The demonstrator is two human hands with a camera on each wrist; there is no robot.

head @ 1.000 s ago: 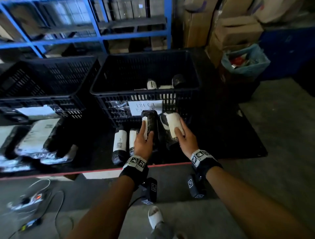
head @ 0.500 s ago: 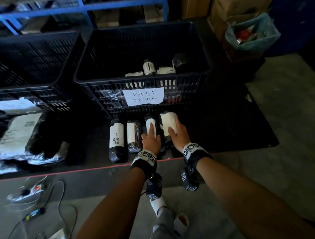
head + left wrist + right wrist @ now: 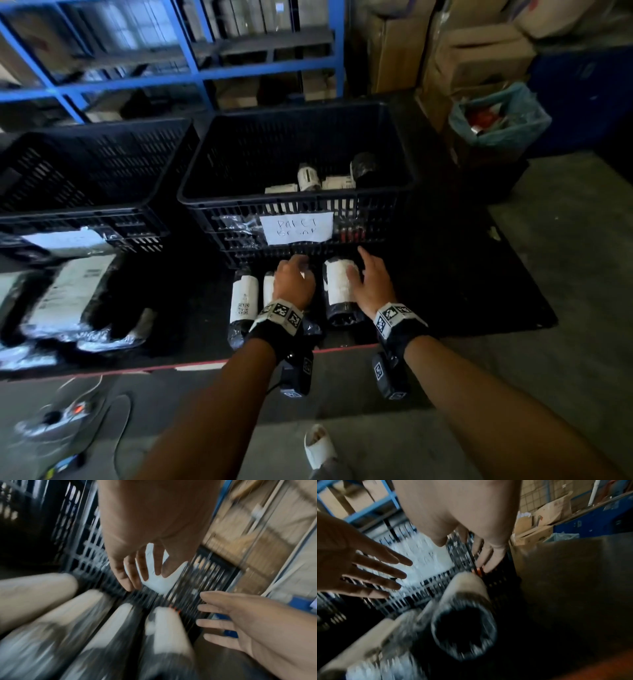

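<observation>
— Starting from the widest thing, what is laid out?
— A black table [image 3: 462,291] is seen, with a black crate [image 3: 239,202] set on it and a paper sign [image 3: 296,228] fixed to the crate's near wall. Four wrapped rolls [image 3: 244,301] are laid side by side just in front of that wall.
— How are they turned?
— Each long axis is pointed from the table's near edge toward the crate, so one end is faced to the person. The rightmost roll [image 3: 342,315], the thickest, is marked by a white label [image 3: 339,284].
— Which hand is nearer to it?
— The right hand [image 3: 371,287] is placed just beside it, on its right flank. The left hand [image 3: 294,284] is held over the third roll [image 3: 113,626], which is hidden beneath it in the head view.
— Is anything gripped?
— Nothing is gripped. In both wrist views the fingers [image 3: 212,623] of each hand are shown straight and spread wide, pointed at the crate. The right thumb [image 3: 352,274] seems to be rested on the white label, though that contact is left uncertain by the blur.
— What is called for next?
— The rightmost roll would probably be closed round from its right side and carried forward over the crate's rim
</observation>
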